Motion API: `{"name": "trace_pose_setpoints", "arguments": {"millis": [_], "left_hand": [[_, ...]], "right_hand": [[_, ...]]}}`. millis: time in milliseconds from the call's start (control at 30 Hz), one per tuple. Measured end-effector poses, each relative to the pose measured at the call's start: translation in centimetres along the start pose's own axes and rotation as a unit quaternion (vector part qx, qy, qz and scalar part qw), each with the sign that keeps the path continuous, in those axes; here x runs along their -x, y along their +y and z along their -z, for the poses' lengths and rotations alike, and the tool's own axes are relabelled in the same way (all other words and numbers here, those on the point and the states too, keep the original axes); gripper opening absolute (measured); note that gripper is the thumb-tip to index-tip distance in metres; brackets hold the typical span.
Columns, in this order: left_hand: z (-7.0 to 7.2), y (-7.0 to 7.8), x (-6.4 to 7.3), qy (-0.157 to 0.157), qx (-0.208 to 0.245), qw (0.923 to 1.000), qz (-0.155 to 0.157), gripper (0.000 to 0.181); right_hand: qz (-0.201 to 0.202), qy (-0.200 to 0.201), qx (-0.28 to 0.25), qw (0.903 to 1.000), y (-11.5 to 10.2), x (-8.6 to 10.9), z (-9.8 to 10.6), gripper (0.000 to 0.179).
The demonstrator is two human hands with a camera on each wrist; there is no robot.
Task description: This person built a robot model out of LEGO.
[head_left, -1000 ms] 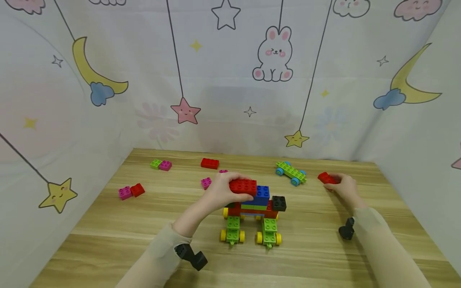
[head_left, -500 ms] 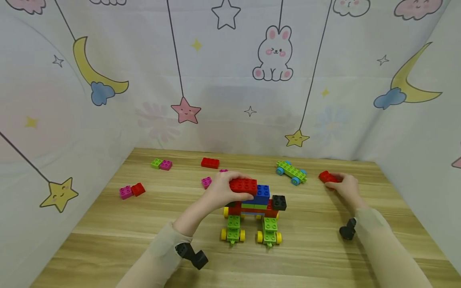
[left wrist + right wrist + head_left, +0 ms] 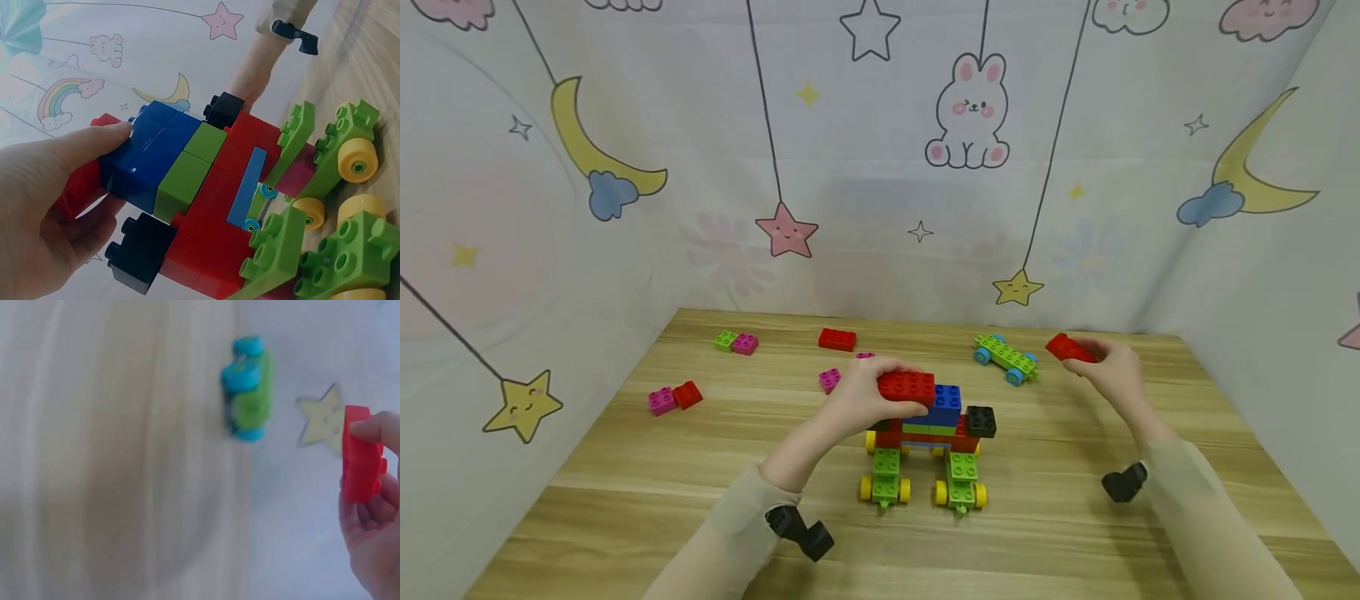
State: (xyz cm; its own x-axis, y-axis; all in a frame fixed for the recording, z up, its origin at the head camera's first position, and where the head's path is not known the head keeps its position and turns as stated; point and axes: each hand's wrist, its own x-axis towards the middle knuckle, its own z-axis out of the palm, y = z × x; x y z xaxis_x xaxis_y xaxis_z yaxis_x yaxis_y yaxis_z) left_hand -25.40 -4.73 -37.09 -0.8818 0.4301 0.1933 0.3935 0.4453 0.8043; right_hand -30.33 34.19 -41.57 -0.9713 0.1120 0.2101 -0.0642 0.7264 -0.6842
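My left hand [image 3: 868, 398] grips a long red brick [image 3: 908, 388] on top of a toy built of bricks. Below that brick come blue bricks [image 3: 150, 153], green bricks [image 3: 190, 172] and a red body [image 3: 215, 212], with a black brick [image 3: 981, 422] sticking out at each side. The toy stands on green wheeled bases [image 3: 886, 477] with yellow wheels. At the right, my right hand [image 3: 1116, 372] pinches another red brick [image 3: 1072, 347] between thumb and fingers, tilted and raised over the table; its studs show in the right wrist view.
A green car base [image 3: 1007, 359] with blue wheels stands between the toy and my right hand. Farther back lies a red brick [image 3: 837, 339]. Pink bricks [image 3: 830, 381] and a green one [image 3: 726, 341] lie to the left. A printed cloth wall [image 3: 880, 275] borders the table's back.
My right hand has lifted its red brick off the table and moved it slightly left. The left hand stays on the toy's top brick.
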Motion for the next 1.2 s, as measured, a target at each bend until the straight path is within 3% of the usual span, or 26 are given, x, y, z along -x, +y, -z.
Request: {"name": "trace_pose_setpoints", "arguments": {"millis": [367, 633, 800, 1200], "left_hand": [[-0.1, -0.2, -0.1, 0.000, 0.000, 1.0000, 0.001, 0.043], [-0.1, -0.2, -0.1, 0.000, 0.004, 1.0000, -0.005, 0.042], [0.0, -0.1, -0.2, -0.002, 0.010, 0.9999, -0.013, 0.041], [0.0, -0.1, -0.2, -0.003, 0.014, 0.9997, -0.018, 0.040]], "right_hand": [[0.050, -0.054, -0.066, 0.9951, -8.9, 2.6, 0.2, 0.047], [0.112, -0.107, -0.090, 0.9838, -13.6, 4.8, -1.1, 0.040], [0.127, -0.138, -0.090, 0.9782, -14.7, 5.3, -2.1, 0.039], [0.161, -0.204, -0.100, 0.9604, -15.1, 5.8, -3.3, 0.037]]}}
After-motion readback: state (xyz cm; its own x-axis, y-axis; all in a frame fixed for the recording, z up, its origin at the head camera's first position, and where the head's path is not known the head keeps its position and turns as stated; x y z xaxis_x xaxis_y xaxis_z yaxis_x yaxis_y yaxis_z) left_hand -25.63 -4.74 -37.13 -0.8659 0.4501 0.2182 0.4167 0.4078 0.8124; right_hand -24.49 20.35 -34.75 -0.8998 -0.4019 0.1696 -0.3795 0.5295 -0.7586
